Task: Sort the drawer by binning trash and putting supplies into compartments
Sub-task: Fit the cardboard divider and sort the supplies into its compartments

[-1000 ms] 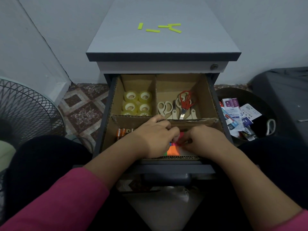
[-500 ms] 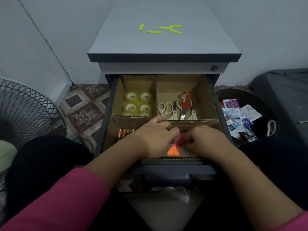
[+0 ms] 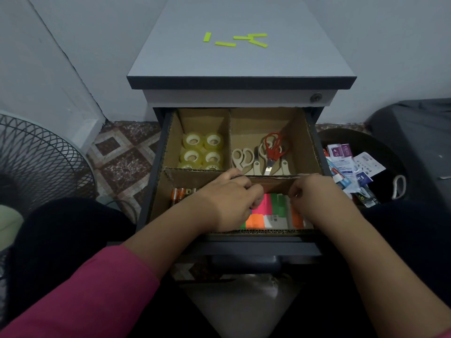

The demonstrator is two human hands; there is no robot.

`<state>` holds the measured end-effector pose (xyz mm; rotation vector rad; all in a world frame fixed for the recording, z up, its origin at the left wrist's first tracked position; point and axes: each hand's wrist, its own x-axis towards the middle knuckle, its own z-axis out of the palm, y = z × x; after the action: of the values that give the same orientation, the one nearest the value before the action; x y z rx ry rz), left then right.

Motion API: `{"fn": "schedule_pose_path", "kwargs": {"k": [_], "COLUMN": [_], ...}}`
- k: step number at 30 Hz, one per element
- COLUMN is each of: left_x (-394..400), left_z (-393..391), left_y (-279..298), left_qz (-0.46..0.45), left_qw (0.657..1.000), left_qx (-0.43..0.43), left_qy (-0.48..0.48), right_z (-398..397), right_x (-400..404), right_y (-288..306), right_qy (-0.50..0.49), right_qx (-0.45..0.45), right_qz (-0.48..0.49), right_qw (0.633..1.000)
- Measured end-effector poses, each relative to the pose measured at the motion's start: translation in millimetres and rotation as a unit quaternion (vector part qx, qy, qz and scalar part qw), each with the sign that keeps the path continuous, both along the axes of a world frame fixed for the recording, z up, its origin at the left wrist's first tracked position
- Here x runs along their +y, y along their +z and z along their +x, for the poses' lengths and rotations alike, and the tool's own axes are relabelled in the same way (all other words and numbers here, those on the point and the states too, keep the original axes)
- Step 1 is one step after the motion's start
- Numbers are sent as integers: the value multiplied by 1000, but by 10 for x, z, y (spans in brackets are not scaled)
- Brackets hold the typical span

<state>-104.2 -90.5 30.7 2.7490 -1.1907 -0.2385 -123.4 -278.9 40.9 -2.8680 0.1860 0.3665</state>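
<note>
Patterned tiles flank the open grey drawer (image 3: pixel 156 181) with corrugated cardboard dividers; my left hand (image 3: pixel 227 201) and right hand (image 3: pixel 314 198) pinch flat neon sticky-note pads (image 3: pixel 266 213) in its front compartment.

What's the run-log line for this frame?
hands: left, right in front compartment | handling: sticky notes | tape rolls, scissors: sorted

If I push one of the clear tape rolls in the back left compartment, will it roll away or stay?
The tape rolls seem to lie flat, holes facing up, so a push would probably slide one, not roll it. They sit packed together between the cardboard walls, so it would likely just bump a neighbour. Being small hollow rings, they are probably light.
</note>
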Motion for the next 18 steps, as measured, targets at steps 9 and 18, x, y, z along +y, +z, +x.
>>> {"fn": "schedule_pose_path", "kwargs": {"k": [9, 18], "left_x": [10, 43], "left_z": [18, 64], "left_y": [-47, -138], "left_qz": [-7, -6], "left_qw": [1000, 1000], "left_qx": [6, 26], "left_qy": [2, -3], "right_z": [28, 16], "right_x": [80, 70], "right_y": [-108, -129], "right_qy": [26, 28], "right_qx": [22, -4], "right_qz": [14, 19], "right_qw": [999, 999]}}
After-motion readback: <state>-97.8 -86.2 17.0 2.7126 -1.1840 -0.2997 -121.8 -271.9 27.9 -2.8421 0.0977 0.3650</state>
